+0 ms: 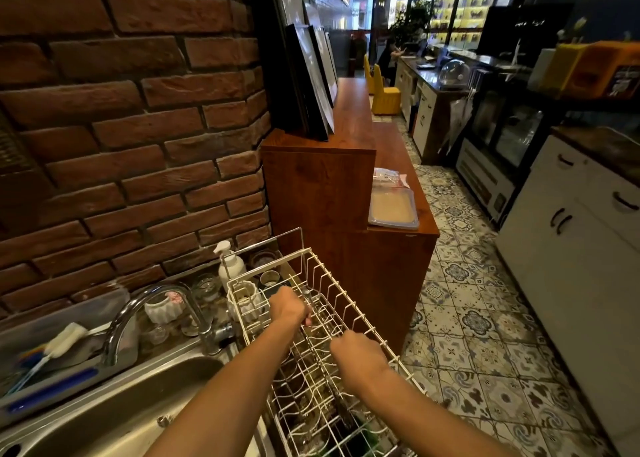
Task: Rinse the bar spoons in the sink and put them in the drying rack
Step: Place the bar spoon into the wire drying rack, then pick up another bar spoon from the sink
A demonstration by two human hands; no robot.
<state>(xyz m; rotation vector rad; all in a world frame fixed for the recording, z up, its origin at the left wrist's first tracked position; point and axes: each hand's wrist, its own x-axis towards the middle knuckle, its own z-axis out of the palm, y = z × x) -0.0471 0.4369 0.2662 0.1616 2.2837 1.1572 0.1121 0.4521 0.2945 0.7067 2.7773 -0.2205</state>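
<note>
The white wire drying rack [349,304] stands to the right of the steel sink [138,397]. Both my hands reach into it. My left hand [289,306] is curled near the rack's middle, and a thin metal bar spoon stem [307,294] pokes out beside its fingers. My right hand [358,354] is a closed fist over the rack's right side, back toward me, so what its fingers hold is hidden. Glasses and dark items lie under the wires.
A curved chrome tap [145,304] rises behind the sink. A grey tub [52,339] with cleaning brushes sits at the left against the brick wall. A soap pump bottle [230,266] and white cups [246,299] stand behind the rack. A wooden counter [381,259] borders it on the right.
</note>
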